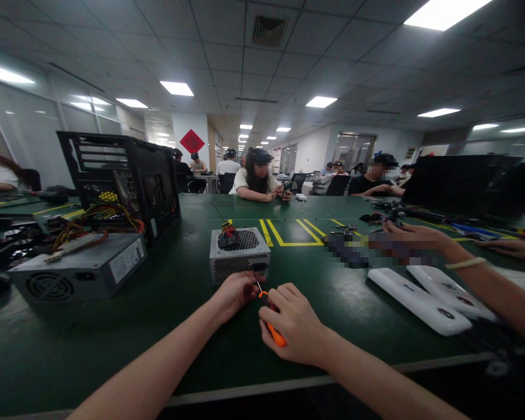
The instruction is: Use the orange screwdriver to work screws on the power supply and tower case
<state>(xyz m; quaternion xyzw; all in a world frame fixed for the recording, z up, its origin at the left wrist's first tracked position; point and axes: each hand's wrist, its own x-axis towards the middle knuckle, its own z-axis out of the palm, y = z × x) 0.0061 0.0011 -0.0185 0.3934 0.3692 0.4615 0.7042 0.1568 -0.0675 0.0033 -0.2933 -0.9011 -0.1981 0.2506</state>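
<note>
Just below the frame's centre, I had the right hand [294, 324] wrapped round an orange-handled screwdriver [277, 337] aimed at a computer power supply [238, 259]; the left hand [235, 293] lay by its near face, probably for steadying, its grip unclear to me.

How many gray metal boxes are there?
2: the center gray box, just beyond the left hand, and the left gray box, in front of the black case. More may be hidden behind things.
</note>
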